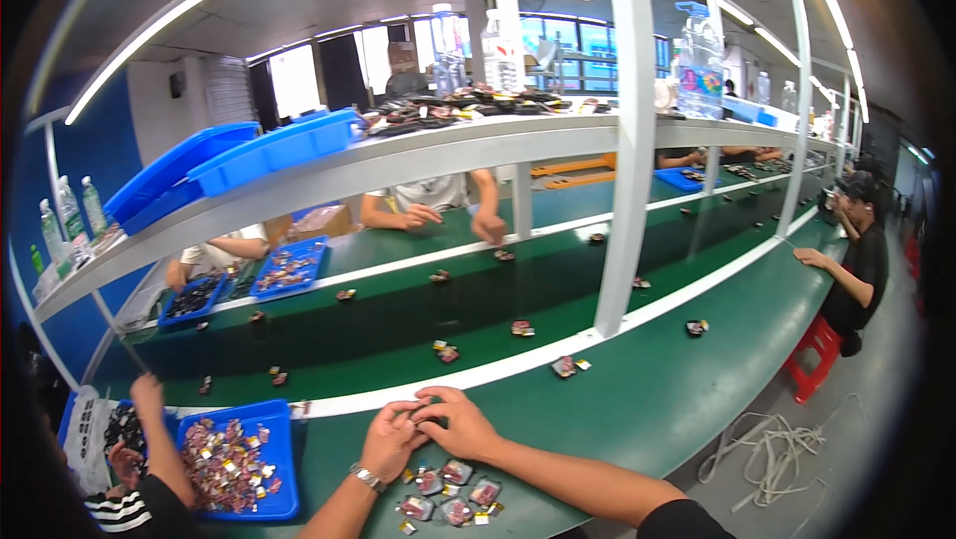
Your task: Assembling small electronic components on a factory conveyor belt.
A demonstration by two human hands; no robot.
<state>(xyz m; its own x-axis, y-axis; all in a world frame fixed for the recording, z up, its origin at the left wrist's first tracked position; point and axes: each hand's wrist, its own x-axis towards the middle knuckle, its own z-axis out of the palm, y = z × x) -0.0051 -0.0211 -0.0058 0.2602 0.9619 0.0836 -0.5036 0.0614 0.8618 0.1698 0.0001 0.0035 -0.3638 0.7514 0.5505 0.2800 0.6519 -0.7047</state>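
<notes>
Left hand (pixel 390 439) and right hand (pixel 460 424), fingertips together, hold unclear; small rounded pink-and-grey parts (pixel 456 511) cluster just nearer.

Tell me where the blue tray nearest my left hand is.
In the head view, the blue tray, heaped with small parts, sits at lower left on the green work surface, between your left hand and a co-worker's arm.

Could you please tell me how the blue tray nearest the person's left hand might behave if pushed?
The blue tray would probably slide rather than tip, looking broad and shallow. Its loose small parts may shift or scatter, since they lie jumbled in a pile.
</notes>
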